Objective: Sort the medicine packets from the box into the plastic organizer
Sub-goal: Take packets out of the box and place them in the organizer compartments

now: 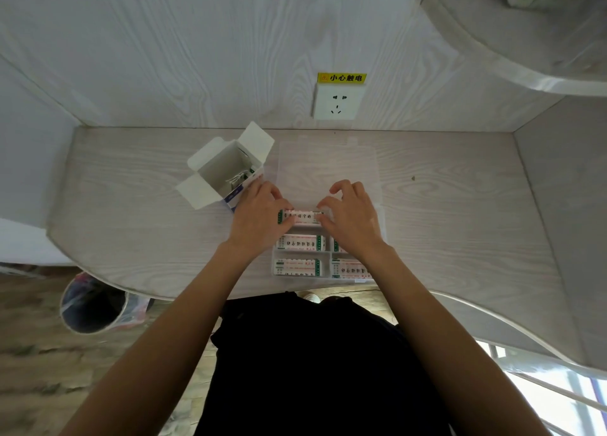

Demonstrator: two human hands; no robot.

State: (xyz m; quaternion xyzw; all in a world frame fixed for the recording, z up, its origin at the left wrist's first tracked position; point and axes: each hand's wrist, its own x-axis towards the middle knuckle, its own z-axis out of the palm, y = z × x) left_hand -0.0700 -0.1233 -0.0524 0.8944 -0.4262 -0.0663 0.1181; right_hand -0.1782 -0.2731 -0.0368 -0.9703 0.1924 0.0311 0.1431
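At the bottom of the frame the two bare forearms are reaching up from a dark garment toward the middle of the picture. Just above them the plastic organizer (297, 255) is lying on the pale wooden desk (131, 225), with its clear lid (328, 169) folded back toward the wall. Four of its near compartments are already holding one packet each.

Both hands are working over the far left compartment. The left hand (259, 215) is pinching the left end of a medicine packet (300, 217) with curled fingers, and the right hand (353, 219) is gripping its right end in the same way. The packet is lying flat, across the compartment, and I think it is being pressed in.

To do this well, I would keep the packet level and push both ends down together, so that it is not catching on the dividers.

Further up and to the left, the box (226, 173) is standing open with its flaps spread, and some packets are showing inside.

The packets are carrying dark Chinese characters and green bands, too small for me to read. On the wall, in the upper middle, a yellow sticker (341, 77) over the white socket (336, 102) is reading 小心触电.
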